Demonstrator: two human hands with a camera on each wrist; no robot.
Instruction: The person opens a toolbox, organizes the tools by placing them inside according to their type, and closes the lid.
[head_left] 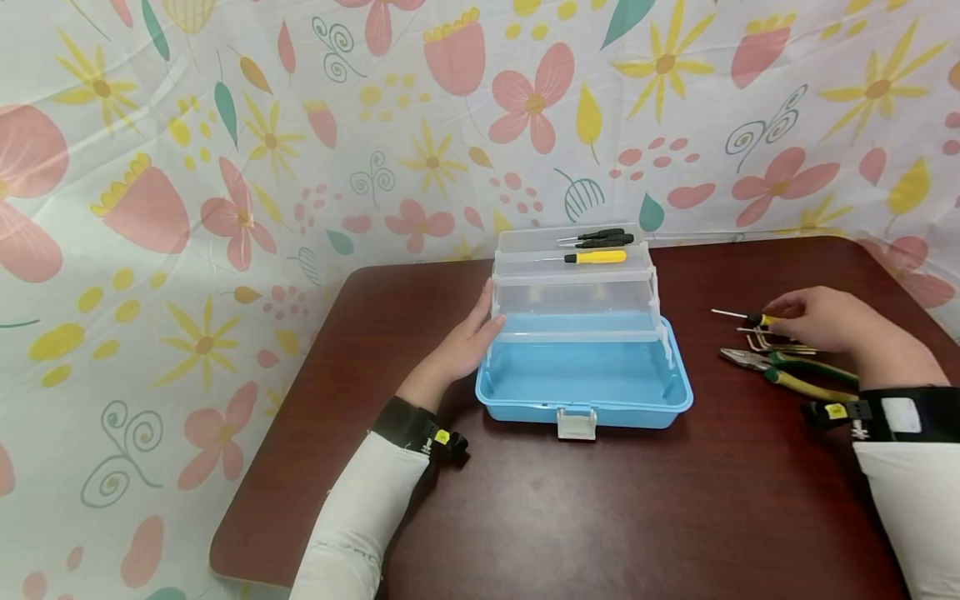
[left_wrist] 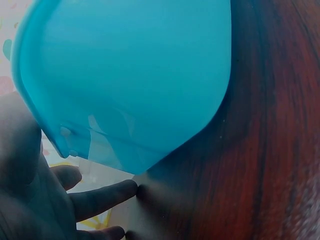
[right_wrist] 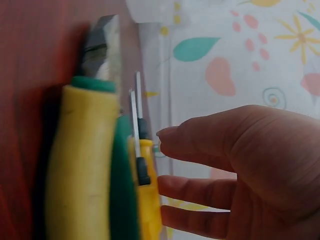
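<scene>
Blue toolbox (head_left: 573, 379), one: on the table (head_left: 585, 508) ahead of me, clear trays (head_left: 573, 296) raised at its twelve, latch (head_left: 576, 425) hanging at its six. All bearings below are taken from its centre.

Left hand (head_left: 462, 346), mine: at nine o'clock, fingers extended, laid against the side, not clenched.

Right hand (head_left: 828, 318), mine: at three o'clock, thumb and fingertips at the handle of a slim screwdriver (head_left: 753, 318); I cannot tell whether they grasp it.

Second screwdriver (right_wrist: 144, 175), yellow-handled: just beside the first, at three.

Hex keys (head_left: 761, 343), bent, brassy: also at three, partly under my hand.

Pliers (head_left: 750, 359), green-and-yellow handles: between three and four.

Upper tray contents, at twelve to one: yellow screwdriver (head_left: 600, 257), black-handled drivers (head_left: 603, 239).

Hazards, in my judgement: crowded tools could make my fingertips catch the second driver or drag the keys; a loose pinch could let the slim handle roll; a shove from my left palm could jolt the raised trays and slide their contents.
</scene>
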